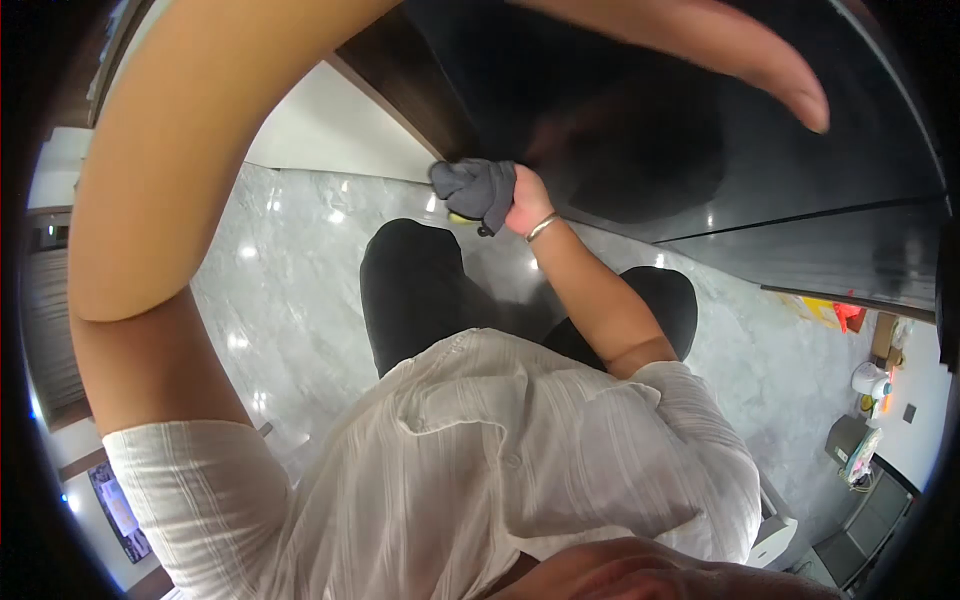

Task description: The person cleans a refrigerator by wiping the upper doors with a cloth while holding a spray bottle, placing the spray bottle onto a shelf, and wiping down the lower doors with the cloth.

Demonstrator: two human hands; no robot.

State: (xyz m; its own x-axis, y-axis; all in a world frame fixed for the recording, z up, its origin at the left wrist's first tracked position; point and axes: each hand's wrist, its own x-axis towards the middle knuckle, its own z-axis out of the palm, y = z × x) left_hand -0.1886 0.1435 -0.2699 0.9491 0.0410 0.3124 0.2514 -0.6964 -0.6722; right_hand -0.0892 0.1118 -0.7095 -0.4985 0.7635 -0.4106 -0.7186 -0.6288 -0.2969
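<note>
My right hand (531,200), with a silver bangle at the wrist, is closed around a bunched dark grey cloth (478,190). A bit of yellow-green and a small dark loop show at the cloth's lower edge. This hand is low, beside the bottom of a large glossy black panel (640,140). My left arm arcs up over the view, and part of my left hand (740,50) shows at the top right in front of the panel. One digit is stretched out; the other fingers are out of frame. Whether it touches the panel I cannot tell.
A brown edge (410,90) and a white panel (335,125) adjoin the black one at left. A seam crosses the black panel at right. My bent knees are over the grey marbled floor (270,250). At far right are a white container (871,380) and a dark chair (865,525).
</note>
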